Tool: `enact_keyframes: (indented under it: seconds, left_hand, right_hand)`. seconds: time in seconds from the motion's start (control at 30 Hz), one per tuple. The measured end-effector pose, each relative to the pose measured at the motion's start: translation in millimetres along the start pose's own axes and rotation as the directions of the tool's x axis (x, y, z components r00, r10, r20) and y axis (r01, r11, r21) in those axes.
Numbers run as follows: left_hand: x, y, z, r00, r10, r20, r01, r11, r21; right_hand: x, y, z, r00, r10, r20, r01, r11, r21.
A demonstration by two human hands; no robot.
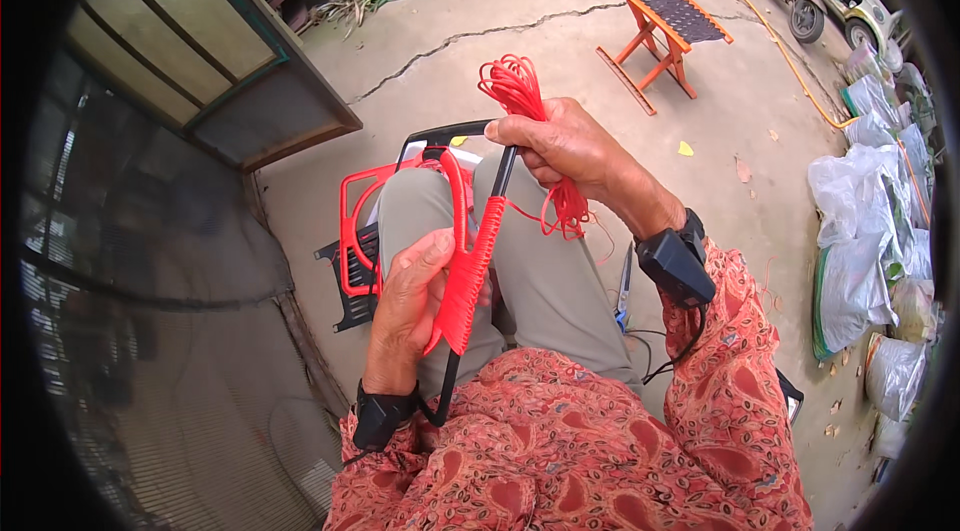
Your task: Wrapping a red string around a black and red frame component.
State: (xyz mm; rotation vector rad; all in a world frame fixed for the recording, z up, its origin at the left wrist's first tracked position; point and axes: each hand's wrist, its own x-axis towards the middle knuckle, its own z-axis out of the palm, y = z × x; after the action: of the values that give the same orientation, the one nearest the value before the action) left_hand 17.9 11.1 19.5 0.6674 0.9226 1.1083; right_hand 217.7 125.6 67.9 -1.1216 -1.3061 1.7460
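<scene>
A black tube frame (507, 169) with rounded corners lies across my lap. Tight turns of red cord (472, 276) cover part of its near bar. My left hand (410, 296) is closed on this wrapped stretch, thumb on top and the other fingers partly hidden beneath. Farther up, my right hand (570, 153) grips a looped bundle of red cord (515, 86); its thumb presses by the bare black tube. Loops stick out on both sides of that fist, and a strand runs down toward the wrapped bar.
Past my left knee are a red curved frame (350, 231) and a black slatted piece (352, 309). Blue-handled scissors (624, 296) lie right of my legs. A folding stool (660, 26) stands ahead. Plastic bags (855, 231) line the right; an open door panel (190, 31) is at left.
</scene>
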Motion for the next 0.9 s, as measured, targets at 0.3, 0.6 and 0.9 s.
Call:
enact_keyframes:
  seconds: [0.3, 0.6, 0.9]
  left_hand:
    - [6.4, 29.3, 6.3, 0.97, -0.092, 0.224, 0.146, 0.961, -0.236]
    - [-2.4, 48.2, 20.2, 0.967, 0.124, 0.221, -0.092, 0.984, -0.15]
    - [0.2, 40.9, 56.2, 0.957, 0.225, 0.181, -0.223, 0.974, -0.03]
  right_hand:
    - [-12.0, -16.7, 12.9, 0.98, -0.199, -0.009, 0.198, 0.968, 0.157]
    - [-77.8, 4.8, 46.6, 0.911, -0.4, -0.1, 0.404, 0.914, 0.027]
    - [-89.9, -0.5, 38.7, 0.867, -0.445, -0.223, 0.471, 0.878, 0.08]
